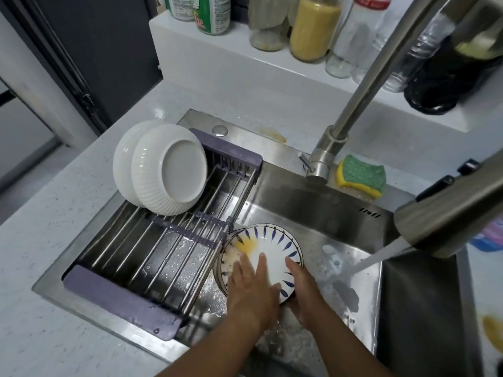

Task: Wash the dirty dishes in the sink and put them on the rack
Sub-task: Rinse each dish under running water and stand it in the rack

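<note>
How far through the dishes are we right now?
Done: two white dishes lean on the rack. In hand: the blue-patterned plate, yellow residue on it, left hand flat on it, right hand gripping its rim. Left: rinsing it, plus another dish beneath.

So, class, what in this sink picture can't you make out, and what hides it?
Head view:
- Lower dish: mostly covered by the patterned plate and left hand.
- Right hand: fingers hidden under the plate.
- Shelf bottles: tops cut off by the top edge.

Plate (272,250) in sink (299,202): left hand (251,291) flat on face, right hand (303,291) holding rim.
</note>
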